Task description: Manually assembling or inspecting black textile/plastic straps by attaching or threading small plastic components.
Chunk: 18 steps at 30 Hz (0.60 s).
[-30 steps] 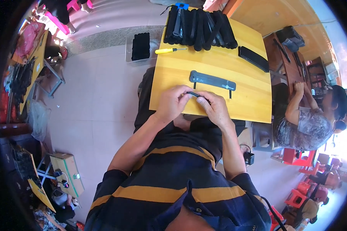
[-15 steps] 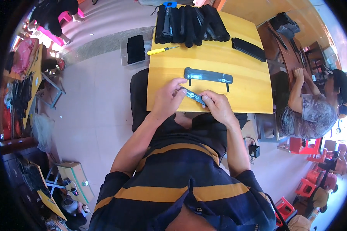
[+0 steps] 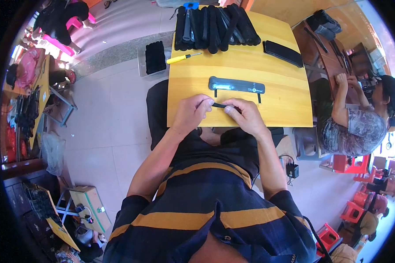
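Note:
Between my two hands, just above the near part of the yellow table [image 3: 285,105], is a small dark flat piece [image 3: 219,105], seen almost edge-on. My left hand [image 3: 191,113] pinches its left end between thumb and fingers. At the other end my right hand [image 3: 246,116] grips it the same way, thumb toward me. Just beyond the hands lies a longer dark grey strip [image 3: 239,85] with rounded ends and pale printing, and two short black tabs stick out from its near edge. The fingers hide both ends of the held piece.
A pile of black strips [image 3: 214,30] covers the table's far side, beside a blue object [image 3: 191,5]. A yellow-handled screwdriver [image 3: 179,58] lies at the left edge, and a black stack [image 3: 283,53] at the right. Left of the table stands a clear box [image 3: 141,63]. A person [image 3: 357,122] sits at right.
The held piece has been turned from showing its printed face to nearly edge-on and level. My right hand has shifted slightly left and up, closer to my left hand.

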{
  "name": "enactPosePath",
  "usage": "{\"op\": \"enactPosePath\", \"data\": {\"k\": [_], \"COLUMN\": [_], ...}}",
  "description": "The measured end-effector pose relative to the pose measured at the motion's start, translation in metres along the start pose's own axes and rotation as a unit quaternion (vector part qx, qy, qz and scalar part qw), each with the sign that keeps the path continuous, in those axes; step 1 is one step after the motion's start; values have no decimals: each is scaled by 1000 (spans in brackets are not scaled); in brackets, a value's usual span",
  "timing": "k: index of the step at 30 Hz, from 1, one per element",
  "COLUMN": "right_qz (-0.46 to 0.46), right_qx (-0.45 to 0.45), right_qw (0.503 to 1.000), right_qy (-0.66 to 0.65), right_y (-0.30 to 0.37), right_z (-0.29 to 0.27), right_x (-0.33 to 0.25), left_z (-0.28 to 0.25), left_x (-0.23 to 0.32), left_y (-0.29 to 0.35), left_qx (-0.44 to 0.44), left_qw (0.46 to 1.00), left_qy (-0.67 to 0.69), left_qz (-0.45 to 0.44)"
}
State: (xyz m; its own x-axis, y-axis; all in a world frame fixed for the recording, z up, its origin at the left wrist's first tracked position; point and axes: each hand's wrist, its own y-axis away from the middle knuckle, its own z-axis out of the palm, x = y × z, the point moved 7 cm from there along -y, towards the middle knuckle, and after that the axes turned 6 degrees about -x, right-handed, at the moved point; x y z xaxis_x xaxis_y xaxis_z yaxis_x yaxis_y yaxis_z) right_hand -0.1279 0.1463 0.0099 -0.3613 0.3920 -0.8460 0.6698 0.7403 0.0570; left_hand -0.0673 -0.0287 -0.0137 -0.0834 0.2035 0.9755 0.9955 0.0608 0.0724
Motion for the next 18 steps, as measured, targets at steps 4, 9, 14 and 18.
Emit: {"op": "enactPosePath", "data": {"k": [4, 9, 14, 18], "right_qz": [-48, -55, -120, -123], "right_qx": [61, 100, 154, 162], "right_qw": [996, 987, 951, 952], "right_qy": [38, 116, 239, 229], "right_y": [0, 0, 5, 7], "right_z": [-5, -3, 9, 11], "right_x": [0, 3, -8, -10], "left_z": [-3, -43, -73, -85], "left_x": [-1, 29, 37, 19], "left_y": [-4, -14, -49, -75], "left_qx": [5, 147, 168, 149], "left_qw": [999, 914, 834, 802], "left_qy": [-4, -319, -478, -536], "left_qz": [38, 202, 216, 217]}}
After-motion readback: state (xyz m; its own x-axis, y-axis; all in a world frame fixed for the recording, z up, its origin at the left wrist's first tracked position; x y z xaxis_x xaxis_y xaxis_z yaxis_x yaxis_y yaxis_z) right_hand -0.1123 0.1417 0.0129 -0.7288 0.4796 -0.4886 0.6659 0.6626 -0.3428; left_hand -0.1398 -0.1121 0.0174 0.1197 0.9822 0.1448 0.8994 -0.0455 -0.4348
